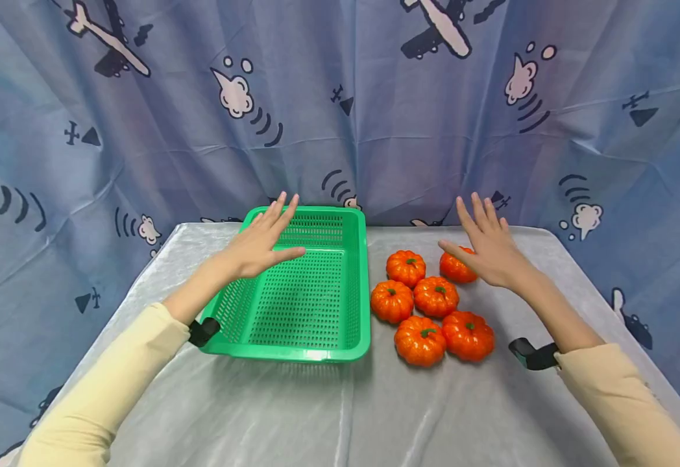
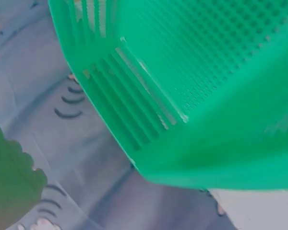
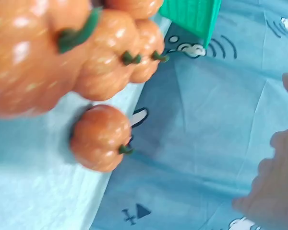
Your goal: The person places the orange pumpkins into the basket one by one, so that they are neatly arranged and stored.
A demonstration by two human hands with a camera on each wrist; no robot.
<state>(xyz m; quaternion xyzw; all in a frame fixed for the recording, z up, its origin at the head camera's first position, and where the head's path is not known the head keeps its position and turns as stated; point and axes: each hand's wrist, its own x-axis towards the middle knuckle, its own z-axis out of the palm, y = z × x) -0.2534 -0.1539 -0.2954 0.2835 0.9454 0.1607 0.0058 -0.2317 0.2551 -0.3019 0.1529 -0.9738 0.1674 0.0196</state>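
Observation:
My left hand (image 1: 261, 246) is raised over the left side of a green plastic basket (image 1: 299, 355), fingers spread and holding nothing. The basket has slotted walls and a perforated floor, and nothing lies in it. To its right sit several small orange pumpkins (image 1: 436, 296) with green stems, grouped close together. My right hand (image 1: 488, 250), also spread and holding nothing, hovers at the far right of the group and overlaps one pumpkin (image 1: 455, 267) in the head view. In the right wrist view that pumpkin (image 3: 101, 138) sits a little apart from the others.
A silvery-grey cloth (image 1: 258, 408) covers the table beneath the basket and pumpkins. Behind the table hangs a blue curtain (image 1: 305, 78) printed with planes and clouds. Black straps (image 1: 533, 355) circle both wrists at the cream sleeves (image 1: 620, 389).

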